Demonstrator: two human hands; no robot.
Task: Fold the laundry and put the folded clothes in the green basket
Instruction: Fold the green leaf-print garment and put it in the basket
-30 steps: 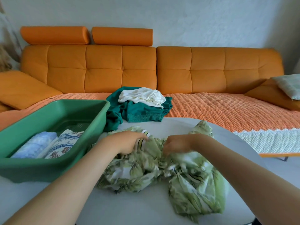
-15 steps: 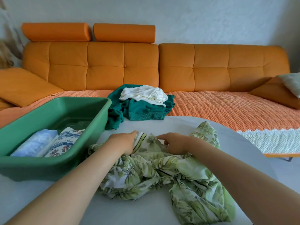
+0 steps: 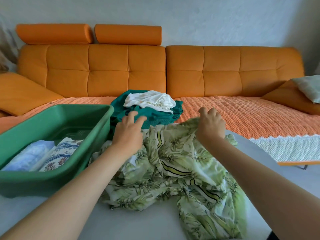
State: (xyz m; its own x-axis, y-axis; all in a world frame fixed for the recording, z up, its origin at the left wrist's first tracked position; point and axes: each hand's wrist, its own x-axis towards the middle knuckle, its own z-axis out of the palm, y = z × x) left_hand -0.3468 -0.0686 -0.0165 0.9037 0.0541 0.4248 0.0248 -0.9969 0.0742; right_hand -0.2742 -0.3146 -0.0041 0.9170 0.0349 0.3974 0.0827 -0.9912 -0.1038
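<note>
A green leaf-print garment (image 3: 174, 168) lies crumpled on the white table (image 3: 142, 224). My right hand (image 3: 210, 124) pinches its far edge and lifts it off the table. My left hand (image 3: 129, 131) rests on the garment's left far part with fingers spread; whether it grips cloth is unclear. The green basket (image 3: 97, 135) stands at the left and holds a folded pale blue piece (image 3: 29, 155) and a folded floral piece (image 3: 60, 155). A teal garment (image 3: 155, 116) with a white garment (image 3: 150, 99) on top lies on the sofa seat beyond the table.
An orange sofa (image 3: 216, 70) with a woven orange cover (image 3: 242, 116) runs across the back. Cushions lie at its left (image 3: 22, 92) and right (image 3: 294, 96) ends. The table's right edge curves near the sofa's white fringe (image 3: 285, 148).
Both hands moved away from me and apart. The right hand raised the garment's far edge, spreading the cloth wider; the left hand opened its fingers.
</note>
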